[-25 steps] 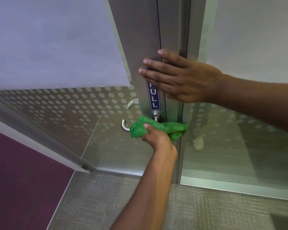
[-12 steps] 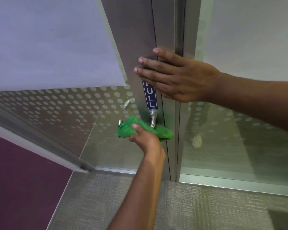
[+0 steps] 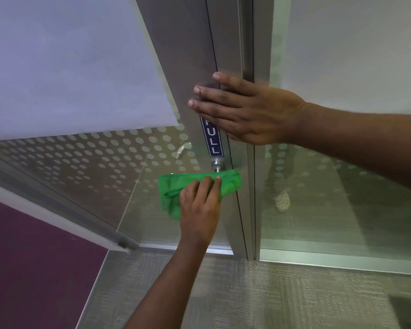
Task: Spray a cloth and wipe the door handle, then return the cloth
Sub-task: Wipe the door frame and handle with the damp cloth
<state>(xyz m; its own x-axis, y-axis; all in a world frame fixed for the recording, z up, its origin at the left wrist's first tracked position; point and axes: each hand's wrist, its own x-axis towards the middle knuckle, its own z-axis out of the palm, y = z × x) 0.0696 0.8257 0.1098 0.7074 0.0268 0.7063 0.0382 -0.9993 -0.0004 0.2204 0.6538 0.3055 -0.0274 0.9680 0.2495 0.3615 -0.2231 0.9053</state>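
Note:
A green cloth is draped over the silver lever of the door handle, hiding it; only the handle's round base shows under a blue "PULL" label. My left hand grips the cloth from below and presses it against the handle. My right hand lies flat on the grey metal door frame just above the label, fingers spread, holding nothing.
The door's glass panel has a frosted dot pattern, and a second handle shows through it. Another glass panel stands to the right. Grey carpet lies below, and a purple wall is at the lower left.
My left hand has slid the cloth along the lever and now covers it fully; earlier the lever's left tip showed. My right hand has stayed pressed on the door frame.

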